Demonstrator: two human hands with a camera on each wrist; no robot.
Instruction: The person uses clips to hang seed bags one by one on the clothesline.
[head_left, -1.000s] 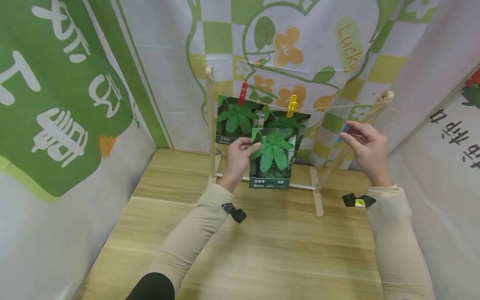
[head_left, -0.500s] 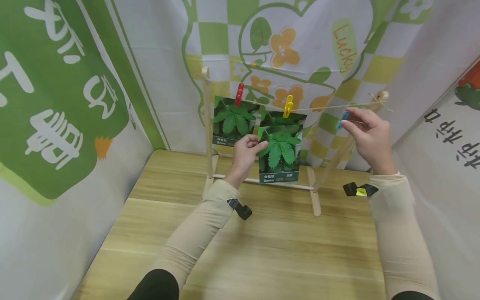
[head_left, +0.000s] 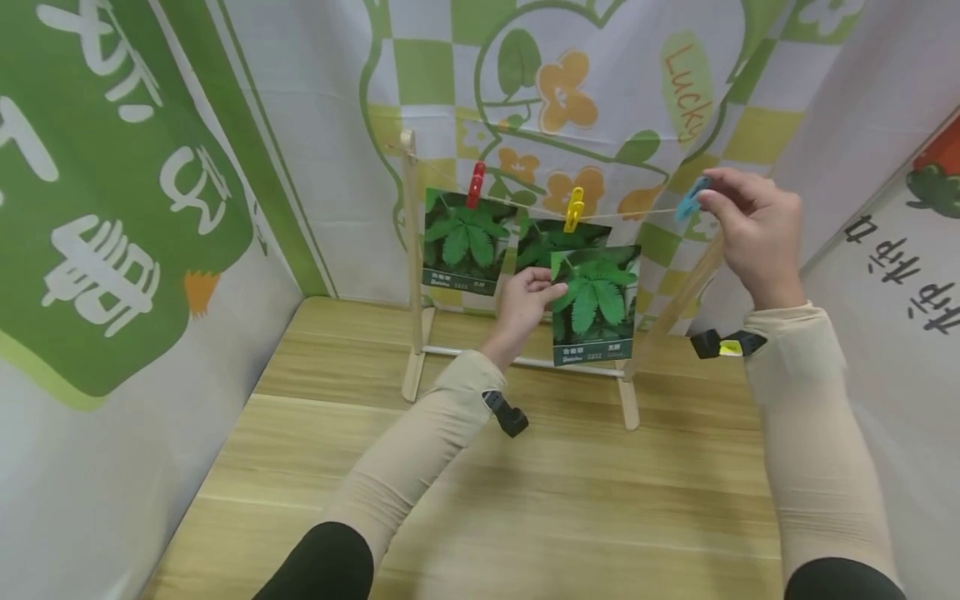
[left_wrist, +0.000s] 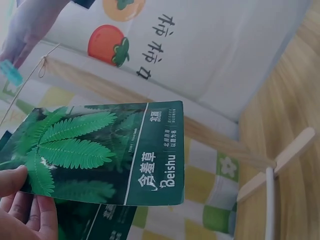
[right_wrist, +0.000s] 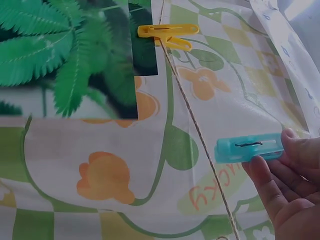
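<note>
My left hand [head_left: 521,307] pinches the left edge of a green seed packet [head_left: 596,310] with a leaf picture, thumb in front. This packet is in front of a second packet [head_left: 534,240], which hangs from the string [head_left: 633,217] by a yellow clothespin [head_left: 574,210]. Further left, a red clothespin [head_left: 476,185] holds a third packet [head_left: 467,246]. My right hand [head_left: 759,229] pinches a light blue clothespin [head_left: 690,202] near the string's right end. In the right wrist view, the tip of that blue clothespin [right_wrist: 245,149] lies beside the string; whether they touch I cannot tell.
The string runs between a left wooden post [head_left: 412,250] and a slanting right post [head_left: 686,292]. A white crossbar [head_left: 551,364] joins their feet on the wooden table [head_left: 510,508]. Printed curtains surround the back and sides.
The left hand has carried its packet rightward, away from the hanging middle packet. My right hand has risen with the blue clothespin, up to the height of the string.
</note>
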